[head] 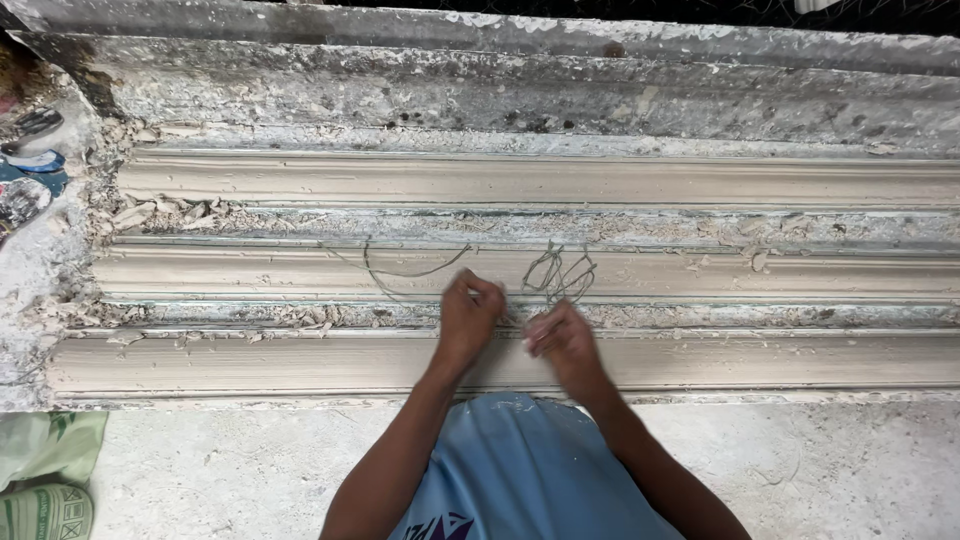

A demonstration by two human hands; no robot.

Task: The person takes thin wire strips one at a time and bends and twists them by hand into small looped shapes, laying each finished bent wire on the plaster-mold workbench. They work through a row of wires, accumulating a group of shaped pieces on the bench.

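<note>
Wire (560,272), thin and grey, lies tangled in loops on the middle one of three long pale plaster mouldings (700,272) that run left to right across a rough, crusted table (500,100). A loose strand of it curves off to the left over the same moulding. Both hands work at it from the near side. The left hand (466,318) is closed, its fingertips pinched on the strand just left of the tangle. The right hand (562,338) is blurred; its fingers are curled at the near end of the loops and seem to pinch the wire, though the grip itself is not sharp enough to be sure. The two hands are close together, nearly touching, over the gap between the middle and near mouldings.

Plaster crumbs (170,212) lie in the grooves between the mouldings, thickest at the left end. The near moulding (250,362) lies at the table's near edge, and below it is a grey concrete floor (850,470). The person's blue shirt (520,470) fills the near centre.

At the far left edge sit some small blurred things in blue, black and red (30,160); their kind cannot be told. In the near left corner lies a green woven sack (45,480) with a paler printed patch, folded and cut off by the frame.
</note>
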